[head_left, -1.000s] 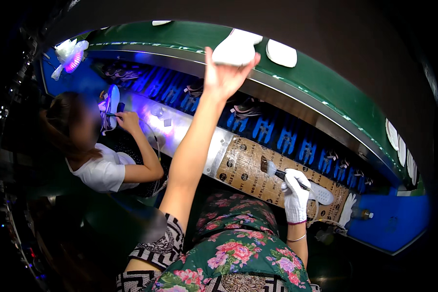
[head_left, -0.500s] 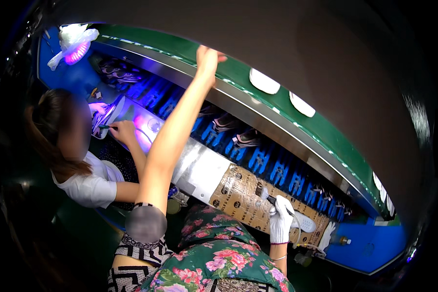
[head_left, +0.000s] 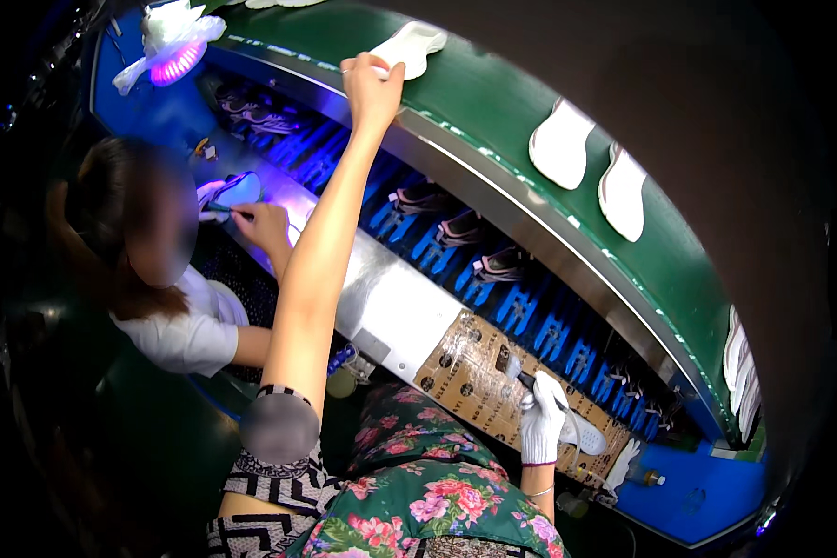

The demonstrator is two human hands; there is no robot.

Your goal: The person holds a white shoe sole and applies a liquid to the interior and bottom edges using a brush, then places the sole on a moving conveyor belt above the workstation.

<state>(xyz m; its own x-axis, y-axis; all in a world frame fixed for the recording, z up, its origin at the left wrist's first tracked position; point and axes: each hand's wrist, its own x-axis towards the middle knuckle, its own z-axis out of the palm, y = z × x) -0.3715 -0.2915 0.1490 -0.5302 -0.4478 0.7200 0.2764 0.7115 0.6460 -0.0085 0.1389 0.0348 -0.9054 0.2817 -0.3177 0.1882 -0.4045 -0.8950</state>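
Observation:
My bare left hand reaches far out to the green shelf surface. Its fingers and thumb pinch the near end of a white shoe sole lying there. My right hand, in a white knit glove, grips a dark-handled brush with pale bristles and a thin tube attached. Its tip is over the cardboard-covered bench. Just beside the glove, another white sole lies on the cardboard, partly hidden by that hand.
More white soles lie along the green shelf. Beneath it, blue racks carry several shoe uppers. To my left a co-worker handles a shoe piece under purple light. An empty glove and small bottle sit at right.
My left hand has come onto a white sole on the shelf. The view has shifted to show more of the shelf. My right hand stays over the cardboard with the brush.

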